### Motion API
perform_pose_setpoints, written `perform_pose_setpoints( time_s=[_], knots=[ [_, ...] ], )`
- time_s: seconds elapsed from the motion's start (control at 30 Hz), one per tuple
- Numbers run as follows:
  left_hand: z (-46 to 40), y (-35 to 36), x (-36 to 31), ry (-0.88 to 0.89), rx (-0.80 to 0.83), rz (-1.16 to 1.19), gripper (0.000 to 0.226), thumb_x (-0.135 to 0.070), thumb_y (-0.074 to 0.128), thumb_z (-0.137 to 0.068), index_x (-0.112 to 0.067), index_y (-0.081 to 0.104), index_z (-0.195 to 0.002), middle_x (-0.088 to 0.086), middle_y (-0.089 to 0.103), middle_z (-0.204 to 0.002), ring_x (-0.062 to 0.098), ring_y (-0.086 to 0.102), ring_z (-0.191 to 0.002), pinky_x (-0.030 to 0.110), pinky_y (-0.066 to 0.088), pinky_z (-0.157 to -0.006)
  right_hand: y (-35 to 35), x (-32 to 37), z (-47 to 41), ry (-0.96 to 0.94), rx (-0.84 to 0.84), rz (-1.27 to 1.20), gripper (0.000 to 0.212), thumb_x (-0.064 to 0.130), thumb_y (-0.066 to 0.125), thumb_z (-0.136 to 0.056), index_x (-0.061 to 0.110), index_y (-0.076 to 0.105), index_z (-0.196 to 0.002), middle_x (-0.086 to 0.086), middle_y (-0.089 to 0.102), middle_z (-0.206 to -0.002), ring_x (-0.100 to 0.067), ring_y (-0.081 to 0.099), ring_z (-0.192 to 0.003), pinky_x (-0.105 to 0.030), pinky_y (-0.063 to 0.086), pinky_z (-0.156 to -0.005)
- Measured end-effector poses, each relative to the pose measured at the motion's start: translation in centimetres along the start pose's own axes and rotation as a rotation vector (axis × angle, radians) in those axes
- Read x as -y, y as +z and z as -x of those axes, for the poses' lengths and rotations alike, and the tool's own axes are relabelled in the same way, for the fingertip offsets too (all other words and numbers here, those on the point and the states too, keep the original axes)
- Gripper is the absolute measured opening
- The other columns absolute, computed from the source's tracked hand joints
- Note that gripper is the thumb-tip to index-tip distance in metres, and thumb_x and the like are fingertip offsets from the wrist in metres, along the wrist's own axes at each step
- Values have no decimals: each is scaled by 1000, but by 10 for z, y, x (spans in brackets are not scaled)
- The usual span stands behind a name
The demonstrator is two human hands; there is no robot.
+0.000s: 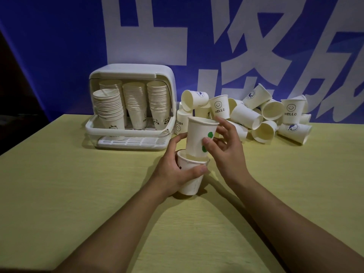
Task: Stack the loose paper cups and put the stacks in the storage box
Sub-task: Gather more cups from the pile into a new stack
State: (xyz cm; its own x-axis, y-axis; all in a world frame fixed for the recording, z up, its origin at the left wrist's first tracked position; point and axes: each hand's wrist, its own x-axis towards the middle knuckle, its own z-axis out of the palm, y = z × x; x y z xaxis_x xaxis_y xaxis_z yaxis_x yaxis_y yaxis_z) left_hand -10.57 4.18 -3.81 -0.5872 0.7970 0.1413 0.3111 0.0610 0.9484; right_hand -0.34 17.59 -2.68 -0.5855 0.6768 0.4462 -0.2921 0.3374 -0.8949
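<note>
My left hand (173,170) grips the lower cup (192,174) steady while my right hand (224,148) pinches the clover cup (199,134), half-nested inside it, storage box (130,107) beyond my left hand.

Two bare forearms are showing from the lower edge of the frame, both without sleeves as far up as the picture reaches. The left hand (173,170) is wearing no glove, ring or band, and its wrist is showing no watch or strap. The right hand (226,146) is likewise wearing nothing on fingers or wrist. The nails that are showing are looking short and unpainted. No clothing is appearing anywhere.
</note>
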Motion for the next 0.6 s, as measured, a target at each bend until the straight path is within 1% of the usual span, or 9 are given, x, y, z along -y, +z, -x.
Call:
perform_pose_setpoints(
  time_s=[0.07,0.13,0.2,0.27,0.33,0.37,0.47,0.53,0.6],
  knots=[
    [0,0,-1,7,0,-3,99,-55,87,-58,-63,28,-136,-10,67,-116,8,69,-98,46,59,-88,0,2,0,11,-26,-28,64,36,74,-79,36,47,-137,3,57,-130,-14,67,-107,-29,59,-83],
    [0,1,0,16,-15,-1,102,-46,90,-65,-61,22,-140,-8,63,-122,13,67,-103,50,57,-90,-1,4,-1,20,-39,-71,62,33,73,-80,33,47,-137,0,58,-129,-8,67,-106,-28,58,-83],
    [-1,1,1,20,-39,11,106,-40,92,-67,-59,18,-142,-12,63,-121,12,67,-103,50,57,-91,-1,4,1,27,17,-66,60,30,73,-81,29,49,-136,-1,59,-127,-6,67,-104,-26,58,-81],
    [-2,2,1,30,-80,16,107,-49,92,-61,-61,20,-139,-16,63,-119,10,67,-103,49,58,-91,2,-1,5,21,137,38,55,33,73,-81,30,53,-133,2,61,-125,-13,66,-106,-33,59,-81],
    [-4,1,2,51,-138,14,99,-61,87,-53,-67,27,-130,-17,59,-123,11,64,-110,46,56,-93,5,-7,9,17,219,162,42,41,63,-87,32,59,-128,9,62,-122,-11,61,-111,-38,57,-89],
    [-5,0,3,59,-163,23,92,-62,86,-51,-67,31,-125,-15,60,-124,11,63,-111,45,56,-94,6,-9,10,15,226,190,37,42,55,-91,31,62,-126,11,62,-121,-9,59,-113,-36,54,-92],
    [-9,-2,9,68,-207,43,74,-61,84,-50,-58,45,-112,-13,66,-120,8,66,-105,45,56,-93,4,-12,6,6,190,201,33,38,46,-99,24,69,-118,11,61,-120,-4,57,-115,-28,48,-94],
    [-11,-2,11,42,-202,42,65,-65,83,-49,-53,51,-103,-15,66,-121,11,67,-102,49,57,-89,-1,-14,-1,4,151,279,24,32,52,-101,28,68,-119,11,60,-121,1,57,-108,-18,47,-85],
    [-12,-1,11,18,-186,40,63,-69,81,-47,-48,51,-99,-21,64,-125,13,66,-105,51,56,-89,-12,-18,-19,-19,18,401,23,25,59,-98,30,65,-120,12,59,-120,-3,57,-102,-20,48,-80]
  ],
)
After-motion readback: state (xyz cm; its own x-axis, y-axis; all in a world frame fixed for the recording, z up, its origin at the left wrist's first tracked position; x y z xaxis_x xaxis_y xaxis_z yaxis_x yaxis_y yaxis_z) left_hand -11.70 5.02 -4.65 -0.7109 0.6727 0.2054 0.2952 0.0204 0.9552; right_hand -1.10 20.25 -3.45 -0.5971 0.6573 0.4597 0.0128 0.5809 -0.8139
